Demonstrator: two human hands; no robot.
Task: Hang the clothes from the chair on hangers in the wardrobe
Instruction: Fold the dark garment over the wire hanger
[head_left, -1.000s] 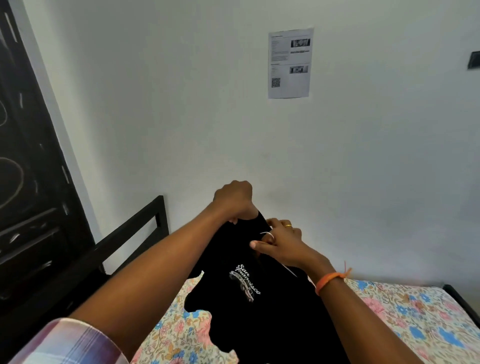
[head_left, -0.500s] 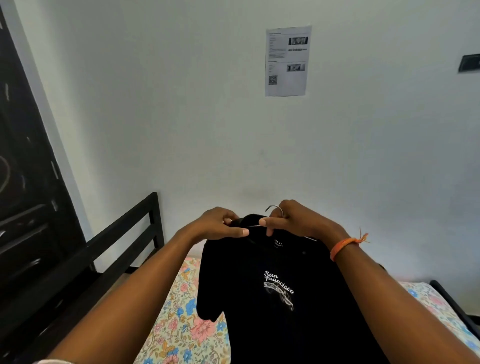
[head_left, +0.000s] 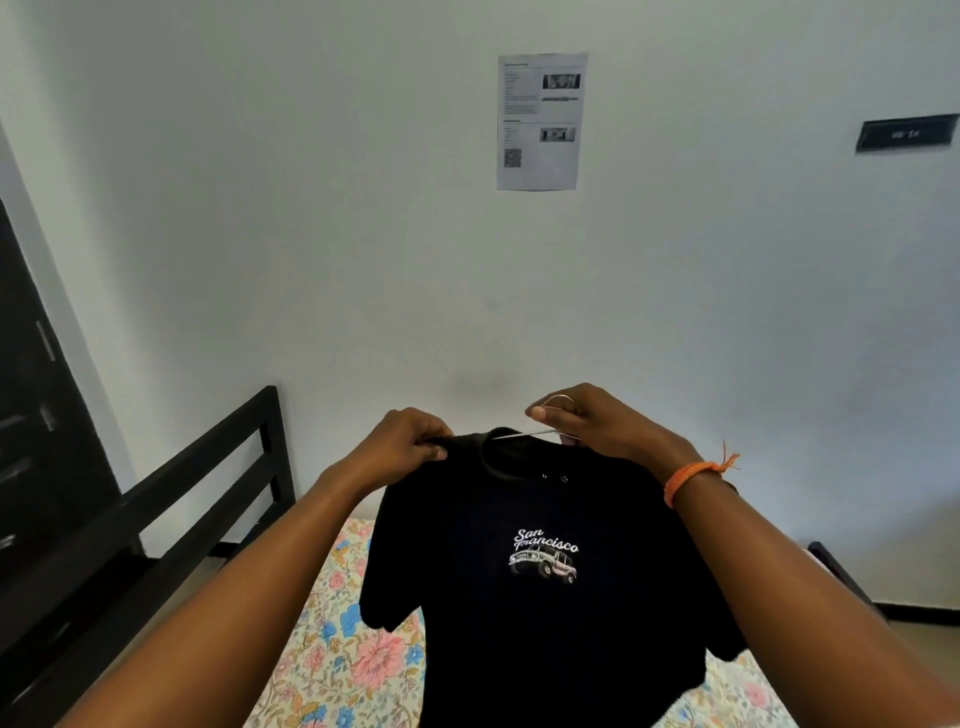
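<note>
A black T-shirt (head_left: 535, 613) with a white "San Francisco" car print hangs in front of me on a thin metal hanger (head_left: 524, 433). Only the hanger's hook and a short stretch of wire at the collar show; the rest is inside the shirt. My left hand (head_left: 402, 441) pinches the shirt's left shoulder seam. My right hand (head_left: 592, 421) is closed around the hanger at the hook, just above the collar. The shirt hangs flat, front toward me, over the bed.
A bed with a floral sheet (head_left: 337, 660) lies below the shirt, with a black bed frame rail (head_left: 208, 467) at the left. A dark door or wardrobe panel (head_left: 31, 441) fills the left edge. A printed paper (head_left: 540, 122) is stuck on the white wall.
The shirt went from bunched and tilted to hanging flat on the hanger. My hands moved apart, the left out to the shoulder, the right staying at the hook.
</note>
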